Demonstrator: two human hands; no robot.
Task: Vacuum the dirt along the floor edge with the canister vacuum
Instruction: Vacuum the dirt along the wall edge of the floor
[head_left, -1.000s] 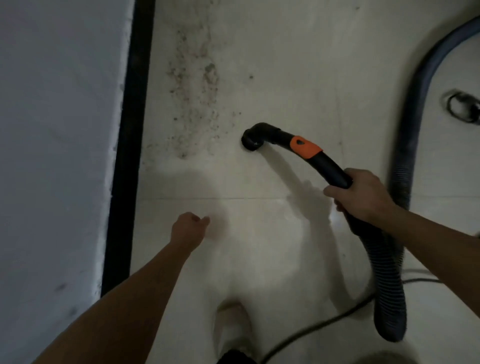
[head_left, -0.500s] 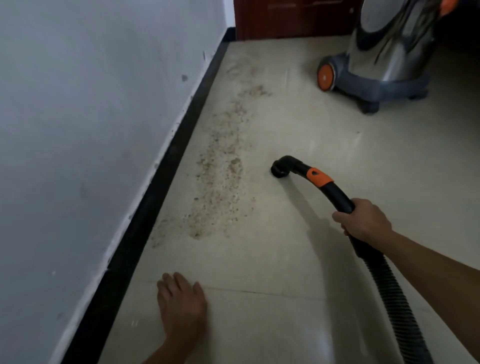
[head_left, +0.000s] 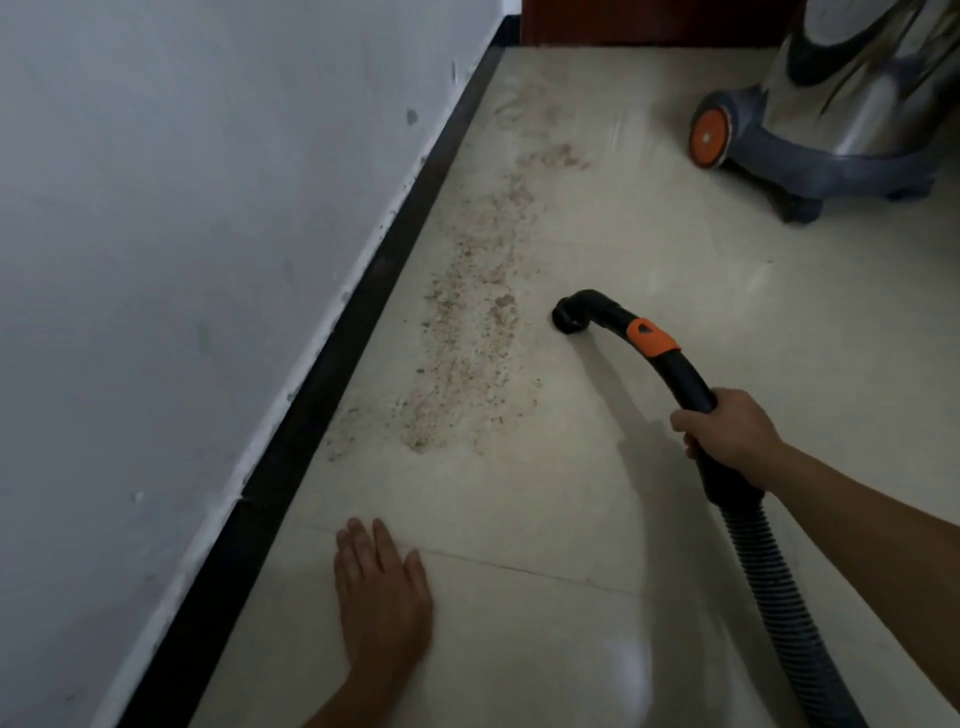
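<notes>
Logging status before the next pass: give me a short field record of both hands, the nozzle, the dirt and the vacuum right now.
left hand: flat on the floor, fingers straight, holding nothing
right hand: grips the black hose handle
nozzle: mouth down at the floor, just right of the dirt, not on it
dirt: strip of crumbs along the black baseboard, not yet picked up
hose: ribbed, runs from the handle toward the bottom edge
canister vacuum: stands at top right
</notes>
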